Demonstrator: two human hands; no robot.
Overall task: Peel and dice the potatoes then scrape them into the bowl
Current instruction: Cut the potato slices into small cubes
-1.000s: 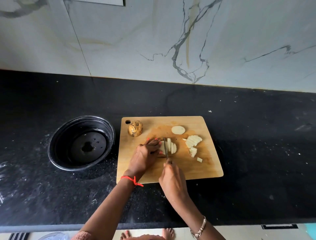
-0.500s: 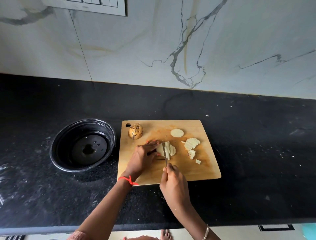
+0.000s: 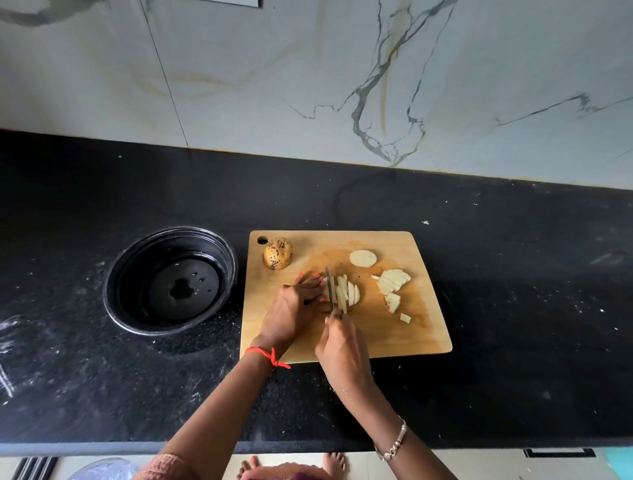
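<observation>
We look through one camera worn on the head, facing forward and steeply down from the near edge of the black counter. The wide lens takes in much: the marble wall across the far top, the bowl at left, bare feet past the counter's edge at the near bottom. The cutting board lies close below us, about centre.

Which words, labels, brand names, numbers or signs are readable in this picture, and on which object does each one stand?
No text can be read anywhere.
The light wooden cutting board, the round black bowl, the steel knife and the pale sliced potato carry no writing.
The grey plate on the marble wall is cut off by the frame; no marking shows.
</observation>
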